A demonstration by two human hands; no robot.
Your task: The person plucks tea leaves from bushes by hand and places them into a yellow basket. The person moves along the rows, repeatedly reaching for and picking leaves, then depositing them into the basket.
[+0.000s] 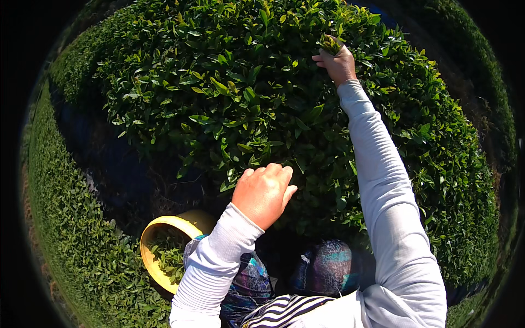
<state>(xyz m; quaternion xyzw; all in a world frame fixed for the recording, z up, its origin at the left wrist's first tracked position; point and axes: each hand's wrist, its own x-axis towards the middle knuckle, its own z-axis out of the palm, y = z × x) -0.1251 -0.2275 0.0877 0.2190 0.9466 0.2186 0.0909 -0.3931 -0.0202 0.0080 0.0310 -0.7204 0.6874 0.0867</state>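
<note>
A clump of picked leafy shoots [329,45] sticks out of my right hand [341,64], which is closed around it. That arm is stretched far out over the tea-like bush [229,86], near its far right part. My left hand [262,196] is back down over the near edge of the bush, with its back facing up. Its fingers curl under, so whether they hold anything is hidden. Left of that forearm, a yellow bucket [152,262] lies tilted, its mouth towards me, with loose green leaves [170,256] inside.
Another clipped row of bushes [74,229] runs along the left, beyond a dark shaded strip of ground [123,164]. A further row [488,53] curves along the right rim. My patterned trouser legs [328,264] stand against the near side of the bush.
</note>
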